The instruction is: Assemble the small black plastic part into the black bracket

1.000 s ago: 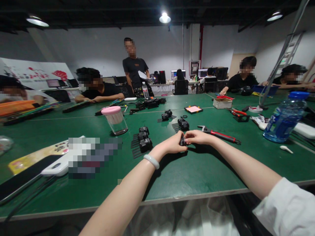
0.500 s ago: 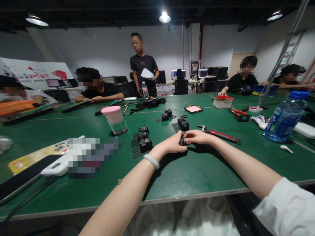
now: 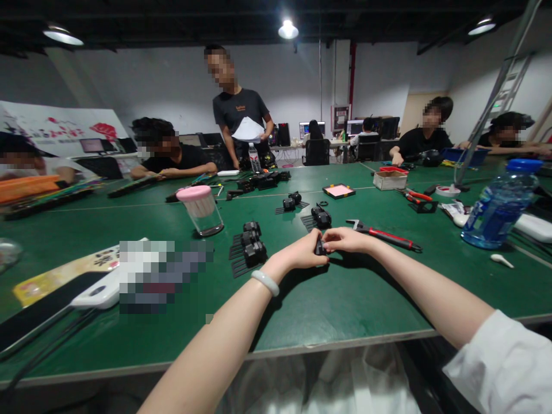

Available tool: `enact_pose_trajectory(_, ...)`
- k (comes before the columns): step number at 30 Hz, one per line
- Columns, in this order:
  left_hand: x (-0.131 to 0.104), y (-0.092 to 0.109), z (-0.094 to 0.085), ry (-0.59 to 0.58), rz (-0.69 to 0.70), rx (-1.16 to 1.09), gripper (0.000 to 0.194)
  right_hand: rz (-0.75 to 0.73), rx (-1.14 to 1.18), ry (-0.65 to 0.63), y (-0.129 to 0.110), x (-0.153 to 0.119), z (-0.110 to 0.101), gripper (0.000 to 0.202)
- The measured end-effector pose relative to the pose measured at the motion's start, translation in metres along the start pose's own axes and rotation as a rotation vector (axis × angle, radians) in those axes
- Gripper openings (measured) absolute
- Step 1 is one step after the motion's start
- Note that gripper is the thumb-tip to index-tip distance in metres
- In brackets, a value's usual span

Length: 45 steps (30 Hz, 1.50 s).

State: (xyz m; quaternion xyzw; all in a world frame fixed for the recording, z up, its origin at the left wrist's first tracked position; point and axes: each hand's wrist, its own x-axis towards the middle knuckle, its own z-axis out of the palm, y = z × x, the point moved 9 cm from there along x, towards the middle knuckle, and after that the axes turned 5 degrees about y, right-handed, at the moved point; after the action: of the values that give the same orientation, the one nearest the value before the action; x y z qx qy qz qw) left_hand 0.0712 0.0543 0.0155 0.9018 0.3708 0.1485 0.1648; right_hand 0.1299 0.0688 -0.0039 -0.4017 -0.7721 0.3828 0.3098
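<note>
Between my two hands is a small black plastic part (image 3: pixel 319 247), held just above the green table. My left hand (image 3: pixel 307 250) is closed around it from the left. The fingers of my right hand (image 3: pixel 342 240) pinch at its right side; they partly cover it, so its exact kind is hidden. Just beyond my hands lies a black part with comb-like teeth (image 3: pixel 319 217). Similar black toothed parts (image 3: pixel 250 244) lie in a group to the left, and a smaller pair (image 3: pixel 291 202) sits farther back. An adjustable wrench (image 3: pixel 388 237) with red-and-black handle lies beyond my right forearm.
A glass jar with pink lid (image 3: pixel 202 210) stands left, a blue-capped bottle (image 3: pixel 500 204) right. A pink-topped square tray (image 3: pixel 338 191), a box (image 3: pixel 390 180) and red pliers (image 3: pixel 417 197) are farther back. Several people sit around the table; one person (image 3: pixel 241 115) stands holding papers.
My hands and the black part stay almost still. The standing person has moved left and closer to the table, and a seated person's head at the right has turned.
</note>
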Motion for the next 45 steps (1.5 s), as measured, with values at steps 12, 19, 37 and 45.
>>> enact_pose_trajectory(12,0.0007,-0.0008,0.0011,-0.003,0.011,0.005,0.042,0.007,-0.005,-0.001,0.0013,0.0003,0.0002,0.032)
enact_pose_trajectory(19,0.0013,-0.0001,0.0008,0.003,0.020,-0.005,0.042,-0.006,-0.016,-0.004,-0.0024,-0.0009,0.0000,0.031)
enact_pose_trajectory(37,0.0003,0.0031,-0.0018,0.008,0.008,-0.021,0.051,-0.023,-0.066,0.002,-0.0063,-0.0016,-0.0017,0.031)
enact_pose_trajectory(45,0.0003,0.0025,-0.0016,-0.001,-0.002,-0.026,0.051,-0.017,-0.062,0.001,-0.0029,-0.0005,-0.0015,0.033)
